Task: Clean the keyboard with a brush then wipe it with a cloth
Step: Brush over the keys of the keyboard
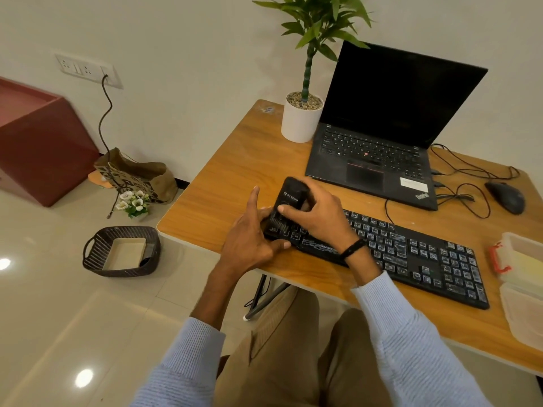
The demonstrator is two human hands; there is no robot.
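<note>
A black keyboard (411, 254) with dusty keys lies slantwise on the wooden desk (223, 183). My right hand (317, 218) grips a black brush (291, 198) with a rounded body, its bristles pressed on the keyboard's left end. My left hand (249, 233) rests at the keyboard's left edge, fingers touching it and the index finger raised. No cloth shows on the desk.
An open black laptop (379, 154) stands behind the keyboard, a potted plant (302, 116) to its left, a mouse (505, 196) and cables to its right. Plastic containers (523, 277) sit at the desk's right edge. A wicker basket (120, 251) and paper bag (138, 174) are on the floor.
</note>
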